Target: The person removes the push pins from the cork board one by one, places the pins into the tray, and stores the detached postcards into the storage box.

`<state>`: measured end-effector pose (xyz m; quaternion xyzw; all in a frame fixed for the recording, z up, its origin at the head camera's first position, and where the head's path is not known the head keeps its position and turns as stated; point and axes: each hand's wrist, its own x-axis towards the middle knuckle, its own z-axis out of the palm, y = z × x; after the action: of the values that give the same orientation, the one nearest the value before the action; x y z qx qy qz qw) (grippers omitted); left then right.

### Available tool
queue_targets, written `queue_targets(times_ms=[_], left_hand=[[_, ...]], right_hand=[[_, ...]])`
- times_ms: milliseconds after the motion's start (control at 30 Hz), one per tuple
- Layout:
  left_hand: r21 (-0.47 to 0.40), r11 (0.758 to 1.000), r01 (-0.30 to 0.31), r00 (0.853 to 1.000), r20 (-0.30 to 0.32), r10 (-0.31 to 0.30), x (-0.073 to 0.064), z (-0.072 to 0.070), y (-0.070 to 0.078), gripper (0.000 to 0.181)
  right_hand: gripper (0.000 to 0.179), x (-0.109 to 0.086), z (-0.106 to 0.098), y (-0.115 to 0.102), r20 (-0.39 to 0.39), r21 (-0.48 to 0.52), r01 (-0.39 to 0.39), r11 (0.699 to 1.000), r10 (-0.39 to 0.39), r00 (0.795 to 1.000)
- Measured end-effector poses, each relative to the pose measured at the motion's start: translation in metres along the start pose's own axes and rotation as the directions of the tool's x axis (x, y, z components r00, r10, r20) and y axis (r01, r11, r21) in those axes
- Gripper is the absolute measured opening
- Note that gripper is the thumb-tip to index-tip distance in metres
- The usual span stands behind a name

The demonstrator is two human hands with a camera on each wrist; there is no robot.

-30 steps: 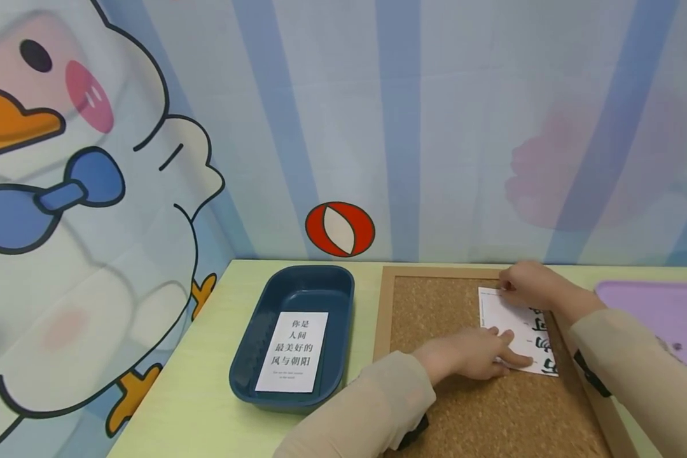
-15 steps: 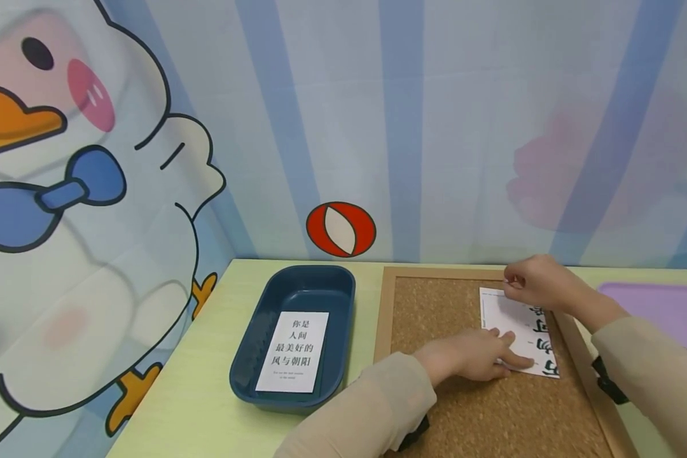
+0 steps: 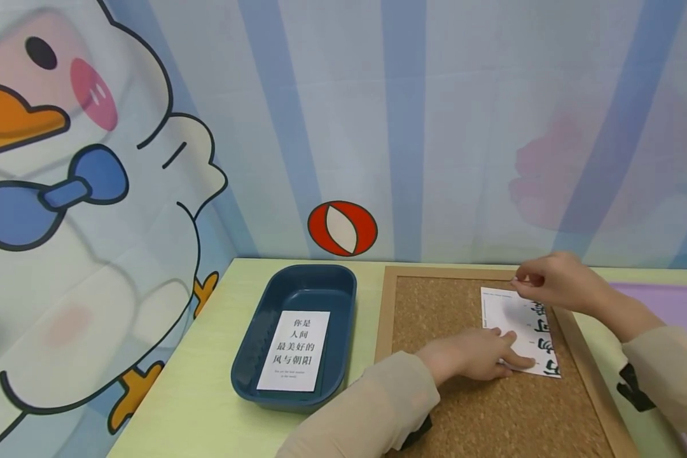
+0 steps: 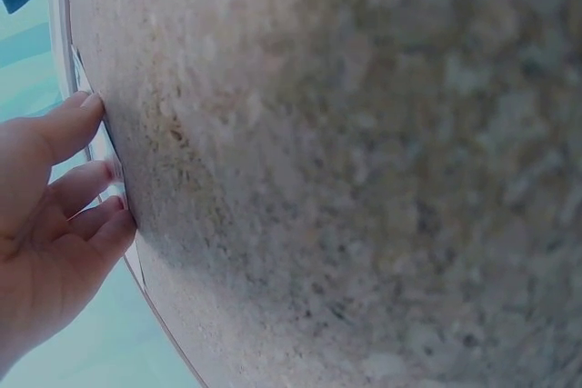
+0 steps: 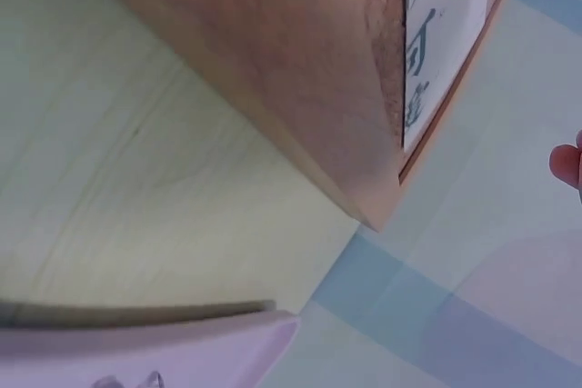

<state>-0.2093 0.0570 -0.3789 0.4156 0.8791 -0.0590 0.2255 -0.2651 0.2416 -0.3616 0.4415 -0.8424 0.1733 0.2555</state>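
A white card (image 3: 499, 308) with dark green Chinese characters down its right side lies at the upper right of the cork board (image 3: 435, 305). My left hand (image 3: 476, 353) presses on the card's lower part with its fingers spread. Above the card's top edge, apart from it, my right hand (image 3: 561, 283) pinches a tiny pale thing that looks like a pushpin (image 3: 514, 278). In the left wrist view, the left fingertips (image 4: 114, 224) touch the card at the board. Only a bit of the right hand's fingertips (image 5: 566, 165) shows in the right wrist view.
A dark blue tray (image 3: 246, 375) on the left holds a white card (image 3: 294, 350) printed with Chinese lines. The board has a wooden frame (image 3: 385, 312). A purple tray (image 3: 658, 305) stands at the right; small clear pieces (image 5: 132, 379) lie in it.
My right hand has lifted off the card's top and moved a little right and up, exposing more of the characters. The left hand has stayed pressed on the card.
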Motion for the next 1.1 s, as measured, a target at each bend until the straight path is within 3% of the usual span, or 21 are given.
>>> queue_targets(times_ms=[100,267,433,833,933,1100], left_hand=[[0.002,1.000,0.005,1.000,-0.001,-0.005,0.000,0.000,0.000,0.046],[0.000,1.000,-0.002,1.000,-0.008,0.002,-0.001,0.001,-0.001,0.046],[-0.001,1.000,-0.014,1.000,-0.015,0.014,-0.002,0.000,-0.002,0.046],[0.016,1.000,-0.015,1.000,-0.022,0.015,-0.002,0.000,-0.001,0.046],[0.026,1.000,-0.013,1.000,-0.023,0.013,-0.003,0.000,0.000,0.046],[0.034,0.999,-0.013,1.000,-0.020,0.014,-0.003,-0.002,0.002,0.046]], right_hand=[[0.007,-0.002,-0.004,0.000,-0.022,0.020,0.027,0.999,-0.027,0.999],[0.021,-0.008,-0.011,0.000,-0.051,0.023,0.047,0.999,-0.046,0.998],[0.005,-0.017,-0.026,0.001,-0.046,0.002,-0.031,1.000,0.031,0.998],[0.006,-0.045,-0.050,0.014,-0.076,-0.154,-0.187,0.970,0.177,0.981],[0.011,-0.057,-0.051,0.021,-0.081,-0.125,-0.278,0.952,0.269,0.960],[0.007,-0.092,-0.046,0.051,-0.083,-0.119,-0.473,0.873,0.466,0.881]])
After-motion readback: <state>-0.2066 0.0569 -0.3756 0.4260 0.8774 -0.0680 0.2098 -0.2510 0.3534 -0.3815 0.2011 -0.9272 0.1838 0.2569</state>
